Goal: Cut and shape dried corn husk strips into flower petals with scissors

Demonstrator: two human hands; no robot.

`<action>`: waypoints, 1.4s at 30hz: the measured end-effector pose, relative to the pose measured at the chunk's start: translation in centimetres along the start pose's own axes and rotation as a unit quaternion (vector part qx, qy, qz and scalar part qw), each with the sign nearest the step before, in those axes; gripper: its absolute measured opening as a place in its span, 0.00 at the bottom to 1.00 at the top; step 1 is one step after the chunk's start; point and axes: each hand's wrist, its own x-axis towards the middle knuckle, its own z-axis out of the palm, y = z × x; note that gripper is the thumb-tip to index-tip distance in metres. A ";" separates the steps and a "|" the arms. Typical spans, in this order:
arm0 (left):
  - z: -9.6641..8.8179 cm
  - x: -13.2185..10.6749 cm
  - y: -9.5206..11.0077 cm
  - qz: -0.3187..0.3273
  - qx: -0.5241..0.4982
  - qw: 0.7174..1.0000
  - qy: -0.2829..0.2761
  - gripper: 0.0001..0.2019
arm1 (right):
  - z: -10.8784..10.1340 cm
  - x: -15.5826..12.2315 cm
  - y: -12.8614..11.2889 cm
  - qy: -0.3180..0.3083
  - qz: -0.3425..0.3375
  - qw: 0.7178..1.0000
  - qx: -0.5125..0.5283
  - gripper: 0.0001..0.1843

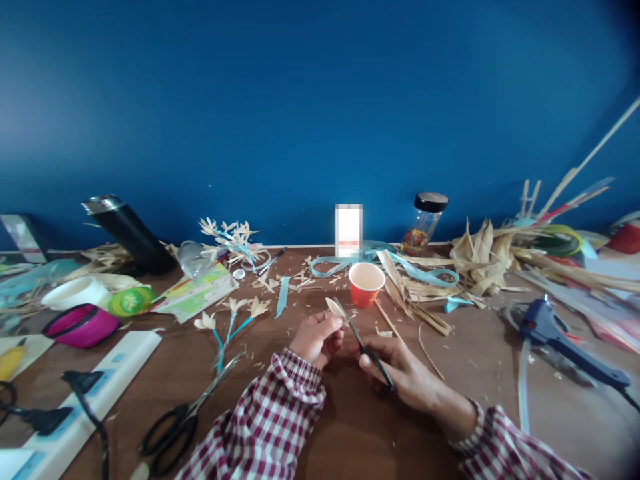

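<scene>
My left hand [320, 335] pinches a small pale petal-shaped piece of corn husk [333, 307] between thumb and fingertips. In my right hand [400, 367] is a pair of scissors [379, 368] with black handles, its blades pointing up and left beside the husk piece. Whether the blades touch the husk I cannot tell. Just beyond both hands stands an orange-red paper cup [367, 285] with a white inside. To the left lie husk flowers [233, 317] on blue-wrapped stems, close to a second pair of scissors [180, 423].
A glue gun [565, 340] lies at the right, near dried husks [480, 253] and a lidded glass jar [425, 223]. Blue ribbon [430, 275] curls behind the cup. At the left are a power strip [107, 387], a magenta pouch [85, 327] and a tilted black flask [133, 233].
</scene>
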 end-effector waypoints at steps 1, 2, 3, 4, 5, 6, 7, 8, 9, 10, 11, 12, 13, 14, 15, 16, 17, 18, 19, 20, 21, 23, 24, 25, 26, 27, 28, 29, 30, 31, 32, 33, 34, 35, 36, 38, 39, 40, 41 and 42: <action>0.1 0.0 0.0 -0.001 0.000 1.000 0.003 0.10 | 0.0 0.0 0.0 0.000 0.001 1.000 -0.002 0.24; 0.1 0.0 0.1 -0.001 0.001 1.000 0.005 0.10 | 0.0 0.0 0.1 0.001 0.000 1.000 -0.006 0.24; 0.1 -0.1 0.1 -0.001 0.000 1.000 0.006 0.10 | 0.0 0.1 0.1 0.004 -0.001 1.000 -0.011 0.23; 0.1 -0.1 0.2 -0.002 0.000 1.000 0.006 0.10 | 0.0 0.1 0.2 0.006 -0.001 1.000 -0.017 0.23; 0.1 0.0 0.2 -0.003 -0.001 1.000 0.006 0.10 | -0.1 0.1 0.2 0.008 -0.002 1.000 -0.021 0.23; 0.1 0.0 0.2 -0.003 -0.001 1.000 0.005 0.10 | -0.1 0.1 0.3 0.010 -0.001 1.000 -0.025 0.22; 0.1 0.0 0.2 -0.004 0.000 1.000 0.003 0.10 | -0.1 0.1 0.4 0.012 0.000 1.000 -0.026 0.22; 0.0 0.0 0.2 -0.005 0.001 1.000 0.001 0.10 | -0.1 0.1 0.5 0.013 0.002 1.000 -0.024 0.22; 0.0 0.0 0.2 -0.006 0.002 1.000 0.000 0.10 | -0.1 0.1 0.6 0.014 0.004 1.000 -0.020 0.22; 0.0 0.0 0.2 -0.006 0.004 1.000 0.000 0.10 | 0.0 0.1 0.7 0.016 0.005 1.000 -0.015 0.22; -0.1 0.0 0.2 -0.006 0.007 1.000 0.000 0.10 | 0.0 0.1 0.9 0.019 0.006 1.000 -0.010 0.22; -0.1 0.0 0.2 -0.005 0.010 1.000 -0.002 0.09 | 0.0 0.2 1.0 0.022 0.007 1.000 -0.007 0.22; -0.1 0.1 0.2 -0.003 0.014 1.000 -0.003 0.09 | 0.1 0.2 1.0 0.025 0.006 1.000 -0.008 0.21; -0.2 0.1 0.2 -0.002 0.018 1.000 -0.004 0.09 | 0.1 0.3 1.1 0.029 0.006 1.000 -0.011 0.21; -0.2 0.1 0.1 -0.003 0.021 1.000 -0.006 0.09 | 0.1 0.3 1.1 0.032 0.008 0.999 -0.015 0.21; -0.3 0.2 0.1 -0.004 0.022 1.000 -0.007 0.09 | 0.1 0.4 1.1 0.033 0.011 0.999 -0.020 0.20; -0.3 0.2 0.1 -0.005 0.022 1.000 -0.009 0.09 | 0.1 0.5 1.1 0.036 0.016 0.999 -0.024 0.20; -0.4 0.2 0.1 -0.005 0.020 1.000 -0.012 0.09 | 0.0 0.6 1.1 0.042 0.021 0.998 -0.031 0.20; -0.4 0.2 0.1 -0.004 0.016 1.000 -0.014 0.08 | -0.2 0.6 1.1 0.054 0.022 0.997 -0.050 0.20; -0.3 0.1 0.1 -0.001 0.009 1.000 -0.015 0.08 | -0.4 0.7 1.1 0.075 0.018 0.993 -0.087 0.20; -0.3 0.1 0.2 0.003 -0.002 1.000 -0.015 0.08 | -0.6 0.6 1.1 0.100 0.010 0.985 -0.143 0.19; -0.3 -0.1 0.6 0.016 -0.033 0.999 -0.016 0.08 | -1.2 0.5 0.8 0.151 -0.008 0.947 -0.284 0.16; -0.4 -0.1 0.8 0.027 -0.051 0.998 -0.019 0.08 | -1.5 0.3 0.6 0.167 -0.011 0.921 -0.351 0.13; -0.5 -0.2 1.1 0.040 -0.071 0.996 -0.023 0.08 | -1.8 0.1 0.4 0.178 -0.008 0.896 -0.407 0.11; -0.6 -0.2 1.4 0.056 -0.089 0.994 -0.027 0.08 | -2.0 -0.1 0.1 0.180 -0.003 0.876 -0.448 0.09; -0.8 -0.2 1.8 0.073 -0.104 0.992 -0.028 0.08 | -2.1 -0.3 -0.3 0.179 0.004 0.860 -0.478 0.09; -0.9 -0.2 2.1 0.088 -0.117 0.989 -0.025 0.08 | -2.2 -0.4 -0.6 0.174 0.010 0.849 -0.498 0.08; -1.1 -0.1 2.4 0.102 -0.127 0.986 -0.020 0.07 | -2.2 -0.6 -0.9 0.166 0.012 0.844 -0.510 0.09; -1.2 -0.1 2.7 0.114 -0.134 0.984 -0.013 0.06 | -2.2 -0.8 -1.1 0.156 0.009 0.843 -0.515 0.10; -1.2 -0.2 2.9 0.122 -0.141 0.982 -0.004 0.05 | -2.2 -0.9 -1.3 0.147 0.003 0.844 -0.516 0.11; -1.3 -0.2 3.2 0.127 -0.147 0.981 0.006 0.04 | -2.3 -1.1 -1.5 0.140 -0.006 0.846 -0.514 0.12; -1.2 -0.3 3.4 0.129 -0.154 0.980 0.016 0.03 | -2.3 -1.2 -1.6 0.136 -0.016 0.847 -0.514 0.13; -1.2 -0.4 3.6 0.129 -0.161 0.978 0.026 0.01 | -2.3 -1.3 -1.7 0.131 -0.026 0.846 -0.515 0.15; -1.1 -0.5 3.7 0.128 -0.168 0.977 0.033 0.01 | -2.4 -1.4 -1.8 0.128 -0.033 0.845 -0.518 0.16; -1.0 -0.7 3.9 0.130 -0.176 0.975 0.038 0.01 | -2.4 -1.4 -1.9 0.123 -0.039 0.843 -0.522 0.16; -0.9 -0.9 4.0 0.137 -0.189 0.972 0.038 0.03 | -2.6 -1.5 -2.1 0.107 -0.049 0.841 -0.527 0.17; -0.9 -0.9 4.0 0.140 -0.193 0.970 0.037 0.03 | -2.7 -1.4 -2.1 0.096 -0.055 0.841 -0.529 0.17; -0.9 -0.9 3.9 0.141 -0.193 0.970 0.035 0.03 | -2.8 -1.4 -2.1 0.086 -0.062 0.841 -0.531 0.17; -0.9 -0.9 3.8 0.141 -0.189 0.971 0.035 0.03 | -2.8 -1.3 -2.1 0.080 -0.070 0.841 -0.531 0.19; -0.9 -0.9 3.7 0.141 -0.181 0.973 0.038 0.03 | -2.9 -1.3 -2.1 0.079 -0.075 0.841 -0.530 0.21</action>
